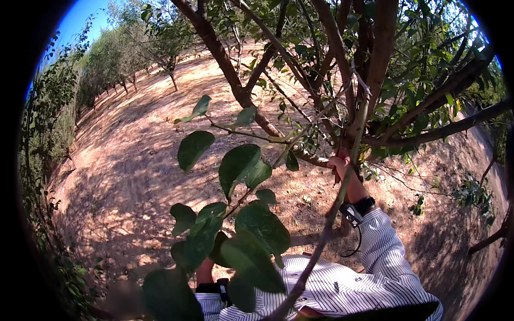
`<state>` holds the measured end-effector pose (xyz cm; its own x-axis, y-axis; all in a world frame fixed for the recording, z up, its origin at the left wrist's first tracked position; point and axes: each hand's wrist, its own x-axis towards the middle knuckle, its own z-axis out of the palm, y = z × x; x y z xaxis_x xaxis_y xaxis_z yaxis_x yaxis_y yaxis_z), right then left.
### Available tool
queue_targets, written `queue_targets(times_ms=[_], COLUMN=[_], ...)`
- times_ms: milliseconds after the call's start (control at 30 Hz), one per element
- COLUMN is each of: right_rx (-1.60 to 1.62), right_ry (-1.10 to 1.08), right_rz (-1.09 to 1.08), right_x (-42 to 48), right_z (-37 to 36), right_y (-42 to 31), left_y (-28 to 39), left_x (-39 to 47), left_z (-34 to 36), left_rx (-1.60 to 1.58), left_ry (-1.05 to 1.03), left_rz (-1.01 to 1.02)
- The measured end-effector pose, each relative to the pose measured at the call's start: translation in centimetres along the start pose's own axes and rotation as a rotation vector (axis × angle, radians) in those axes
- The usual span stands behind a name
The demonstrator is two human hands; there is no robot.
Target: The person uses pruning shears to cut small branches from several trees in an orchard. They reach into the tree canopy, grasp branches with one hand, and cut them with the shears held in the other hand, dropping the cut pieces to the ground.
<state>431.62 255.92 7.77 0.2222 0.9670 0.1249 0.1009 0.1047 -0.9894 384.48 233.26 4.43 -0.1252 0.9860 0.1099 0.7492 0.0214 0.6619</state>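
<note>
My right hand (341,163) reaches in at the crotch of a fruit tree, its fingers closed on what looks like a red-handled tool (343,153). The tool is mostly hidden by the hand and a thin branch. That slender branch (333,210) runs upward in front of my right forearm. My left hand (205,269) is low in the view, almost wholly covered by green leaves (263,228); only skin near its wrist shows. The leaves hang on a twig (241,200) close to the camera.
Thick forked limbs (241,94) rise around the trunk, and one limb (437,132) stretches to the right. Dry, shaded ground (132,192) slopes beyond, with rows of trees (132,60) farther back. A device with a cable (352,214) is strapped to my right wrist.
</note>
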Motion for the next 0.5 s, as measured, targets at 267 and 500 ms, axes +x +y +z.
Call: queue_targets(times_ms=[267, 500], right_rx=[-0.187, -0.006], right_ry=[0.014, 0.083], right_rz=[-0.095, 0.023], right_x=[-3.2, -1.0], right_z=[2.1, 4.2], right_y=[-1.9, -5.2], left_y=[-2.1, 0.8], left_x=[-0.5, -0.3], left_z=[0.6, -1.0], left_rx=[-0.032, 0.010], left_ry=[0.084, 0.021], left_rz=[0.100, 0.156])
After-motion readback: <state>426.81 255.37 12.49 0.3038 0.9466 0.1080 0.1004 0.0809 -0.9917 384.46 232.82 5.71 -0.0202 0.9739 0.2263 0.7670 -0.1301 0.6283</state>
